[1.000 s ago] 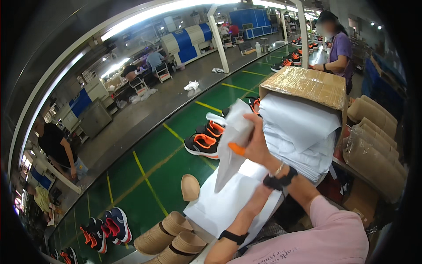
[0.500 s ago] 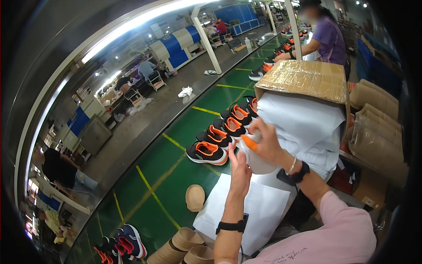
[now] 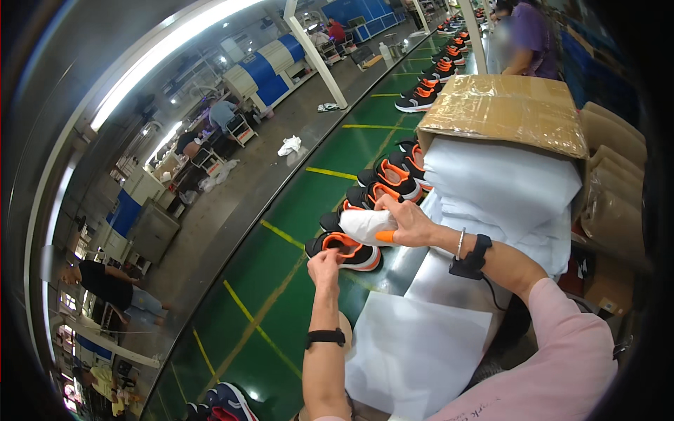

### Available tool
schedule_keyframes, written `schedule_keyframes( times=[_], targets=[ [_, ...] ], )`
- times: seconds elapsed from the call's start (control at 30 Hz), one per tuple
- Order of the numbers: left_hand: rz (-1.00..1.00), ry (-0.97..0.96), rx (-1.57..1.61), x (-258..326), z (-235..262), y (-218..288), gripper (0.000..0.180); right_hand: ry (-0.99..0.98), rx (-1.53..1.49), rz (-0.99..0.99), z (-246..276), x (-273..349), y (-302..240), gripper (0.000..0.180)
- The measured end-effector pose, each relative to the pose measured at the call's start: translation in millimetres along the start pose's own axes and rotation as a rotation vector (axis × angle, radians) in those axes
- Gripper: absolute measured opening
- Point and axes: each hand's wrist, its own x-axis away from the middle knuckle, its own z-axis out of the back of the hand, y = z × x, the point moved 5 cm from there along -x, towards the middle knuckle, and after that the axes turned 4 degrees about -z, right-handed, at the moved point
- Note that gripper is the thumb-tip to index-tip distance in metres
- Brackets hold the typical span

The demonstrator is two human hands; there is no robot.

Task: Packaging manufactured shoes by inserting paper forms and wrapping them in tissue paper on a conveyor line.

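My right hand (image 3: 406, 223), an orange cover on one finger, is closed around a wad of crumpled white paper (image 3: 365, 226). The wad hangs just above the nearest black sneaker (image 3: 361, 258), which has an orange lining and a white sole. At that sneaker's collar, my left hand (image 3: 324, 269) has its fingers pinched together on the edge. The exact grip is partly hidden by the hand. More sneakers of the same kind (image 3: 390, 175) stand in a row behind it on the green conveyor belt (image 3: 263, 281).
An open cardboard box (image 3: 502, 112) with a thick stack of white paper (image 3: 502, 172) stands at right. A flat white sheet (image 3: 421, 344) lies nearer me. My left forearm partly covers a tan insert (image 3: 345, 330). Dark blue shoes (image 3: 228, 403) sit at lower left; a co-worker (image 3: 533, 42) stands beyond the box.
My hands have separated. The left moved down and left to the nearest sneaker's collar; the right carried the paper, now a compact wad, left over the sneakers. The view has shifted slightly.
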Motion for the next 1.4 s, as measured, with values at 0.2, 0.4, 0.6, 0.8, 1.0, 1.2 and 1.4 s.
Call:
schedule_keyframes(
  times=[0.2,0.4,0.6,0.8,1.0,1.2,1.4],
  targets=[
    [-0.364,0.523,-0.872,-42,38,-21,0.043,-0.364,0.135,-0.057,-56,-44,20,0.054],
    [-0.619,0.427,-0.932,-64,36,3,0.028,-0.286,0.256,-0.002,-143,-83,29,0.044],
    [-0.704,0.191,-1.047,-60,41,2,0.024,-0.372,0.363,0.456,-128,-50,12,0.047],
    [-0.823,0.087,-1.276,-64,19,6,0.02,-0.664,0.927,0.52,-203,-47,45,0.061],
    [-0.866,0.276,-1.165,-12,16,36,0.026,-0.453,0.662,0.507,-173,-53,18,0.038],
    [-0.132,-0.271,-1.417,85,34,-29,0.046,-0.53,0.016,0.413,-128,168,-90,0.028],
    [0.089,-0.32,-1.484,118,74,-58,0.035,-0.705,-0.003,0.509,-156,274,-103,0.028]
  ],
)
